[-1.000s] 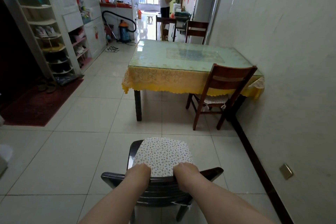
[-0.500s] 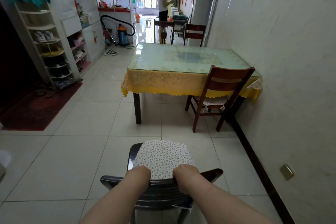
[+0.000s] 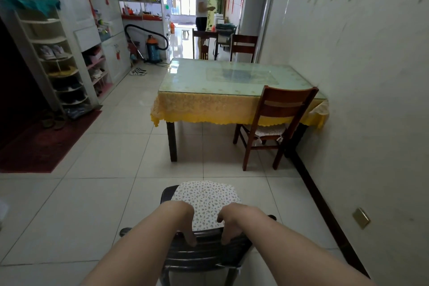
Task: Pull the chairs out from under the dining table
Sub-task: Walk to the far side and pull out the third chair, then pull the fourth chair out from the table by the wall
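Observation:
A dark chair [image 3: 204,253] with a speckled white seat cushion stands on the tiles right below me, well away from the dining table [image 3: 209,104]. My left hand [image 3: 180,218] and my right hand [image 3: 233,219] both grip the top rail of its backrest. A second brown wooden chair [image 3: 276,121] stands at the table's near right corner, its seat partly under the yellow tablecloth. Two more wooden chairs [image 3: 243,47] stand at the table's far end.
The table's right side runs along the wall [image 3: 362,90]. Shoe shelves [image 3: 58,65] and a red mat [image 3: 44,141] line the left. A vacuum cleaner [image 3: 152,50] stands at the back left. A person [image 3: 202,7] stands in the far doorway. Open tiled floor lies left of the table.
The held chair and my view have moved back a little from the table. My fingers now curl further over the backrest rail.

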Tool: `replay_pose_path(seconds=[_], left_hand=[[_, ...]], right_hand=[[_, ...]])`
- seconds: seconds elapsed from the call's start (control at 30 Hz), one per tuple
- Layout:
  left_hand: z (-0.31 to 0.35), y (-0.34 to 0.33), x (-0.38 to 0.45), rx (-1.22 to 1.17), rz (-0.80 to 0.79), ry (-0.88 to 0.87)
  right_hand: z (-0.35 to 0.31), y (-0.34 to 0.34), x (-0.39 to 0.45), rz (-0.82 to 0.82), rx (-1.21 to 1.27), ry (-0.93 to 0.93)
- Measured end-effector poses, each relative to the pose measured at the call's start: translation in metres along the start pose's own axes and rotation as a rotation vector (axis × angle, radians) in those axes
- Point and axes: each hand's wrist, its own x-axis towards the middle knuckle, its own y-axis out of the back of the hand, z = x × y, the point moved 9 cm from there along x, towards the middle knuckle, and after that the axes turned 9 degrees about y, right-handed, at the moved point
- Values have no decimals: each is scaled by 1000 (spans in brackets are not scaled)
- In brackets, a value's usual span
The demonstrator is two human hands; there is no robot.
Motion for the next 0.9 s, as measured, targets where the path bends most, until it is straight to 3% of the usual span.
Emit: replay_pose_path(seconds=[0.37,0.9], left_hand=[[68,100,4,-65,282,-22],[264,257,18,-183,506,-24]], right_hand=[[100,58,-34,201,42,-152],[315,124,-95,470,-68,-217]])
